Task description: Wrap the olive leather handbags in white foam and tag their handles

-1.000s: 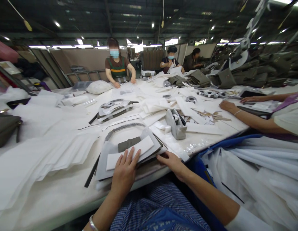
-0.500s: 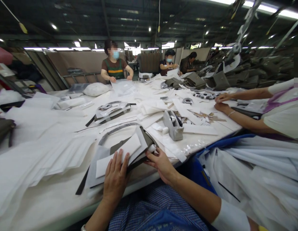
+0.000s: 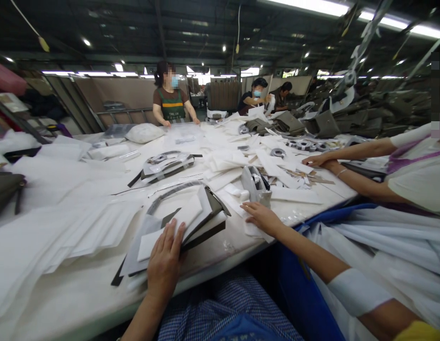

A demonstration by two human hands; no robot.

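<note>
Foam strip (image 3: 187,215): presses it onto grey stack (image 3: 205,228) with flat, open-fingered left hand (image 3: 164,263), rests loosely open right hand (image 3: 262,218) beside tape dispenser (image 3: 255,182).

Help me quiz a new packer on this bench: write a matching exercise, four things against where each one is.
Things
1. left hand
2. right hand
3. grey bag
4. white cushion

Places
A. at the far left edge of the table
B. just in front of the tape dispenser
C. flat on a white sheet lying over grey pieces
D. on the far side, near the person in the green top

Pairs: 1-C, 2-B, 3-A, 4-D
</note>
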